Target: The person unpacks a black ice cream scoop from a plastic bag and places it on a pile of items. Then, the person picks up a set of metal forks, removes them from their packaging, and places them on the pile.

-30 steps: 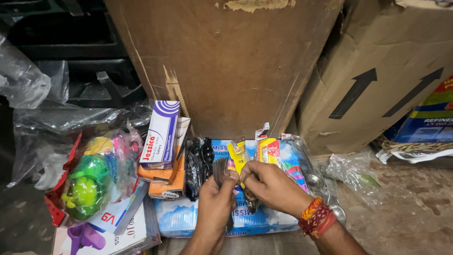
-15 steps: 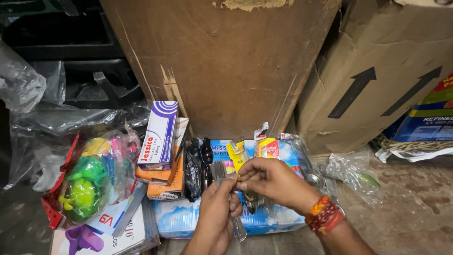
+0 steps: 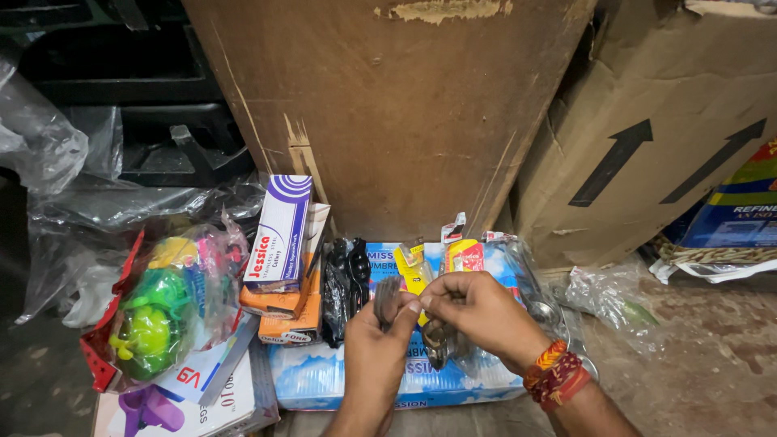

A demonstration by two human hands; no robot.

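My left hand point(image 3: 376, 356) grips a small stack of flat metal cutlery pieces point(image 3: 386, 298) held upright. My right hand point(image 3: 477, 311), with red and orange thread bands on its wrist, pinches the top of that stack and also touches a clear plastic bag of metal pieces point(image 3: 441, 340) hanging below it. Both hands hover over a blue and white flat box point(image 3: 324, 376). Yellow and red small packets point(image 3: 461, 255) lie on the box just beyond my fingers.
A white and purple cutlery box point(image 3: 279, 231) leans on orange boxes point(image 3: 283, 311), beside a black plastic bag point(image 3: 344, 279). Bagged green and yellow toys point(image 3: 154, 324) lie left. Large cardboard cartons point(image 3: 388, 105) point(image 3: 647, 137) stand behind. Crumpled clear plastic point(image 3: 615, 295) lies right.
My left hand has risen slightly and the metal stack now stands between both hands' fingertips. The right hand has shifted a little toward it.
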